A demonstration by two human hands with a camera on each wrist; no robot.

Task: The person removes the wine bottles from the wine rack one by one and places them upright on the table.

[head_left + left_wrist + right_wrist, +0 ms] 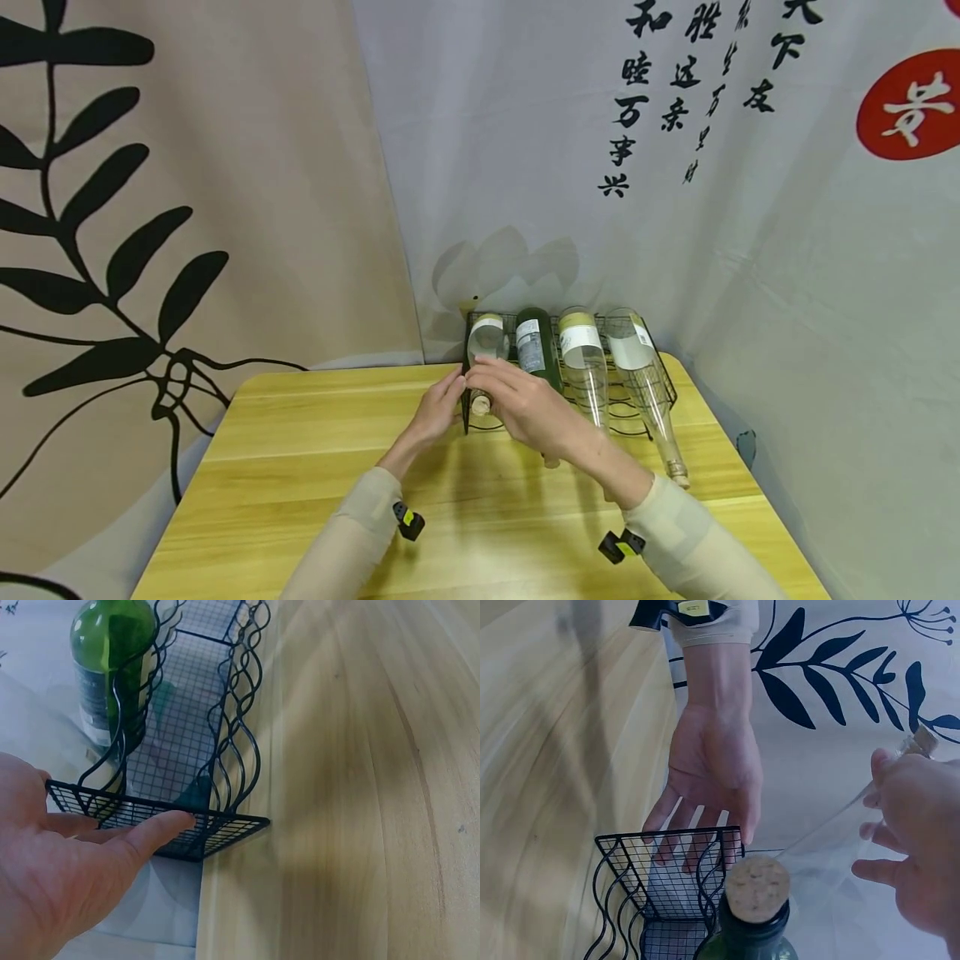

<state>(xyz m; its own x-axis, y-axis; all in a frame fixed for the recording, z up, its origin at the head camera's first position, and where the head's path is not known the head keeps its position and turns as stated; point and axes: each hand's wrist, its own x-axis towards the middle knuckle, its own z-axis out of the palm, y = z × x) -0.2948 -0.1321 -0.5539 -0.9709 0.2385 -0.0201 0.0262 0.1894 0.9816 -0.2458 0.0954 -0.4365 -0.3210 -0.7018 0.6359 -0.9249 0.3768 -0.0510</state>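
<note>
My left hand (435,408) rests against the mesh left end of the black wire rack (247,834), its fingers fairly straight on the panel. Over the leftmost slot, my right hand (528,406) holds a clear glass bottle (489,337) by the neck. The bottle's cork (926,741) shows beyond my right thumb in the right wrist view, and its neck slants between thumb and fingers. Part of this bottle is hidden behind my right hand in the head view. A corked green bottle (538,350) lies in the rack beside it.
Two more clear bottles with pale labels, one in the middle right (581,337) and one at the right end (633,342), lie in the rack, necks toward me. The rack stands near the back edge of the wooden table (322,467), with printed cloth (510,150) behind.
</note>
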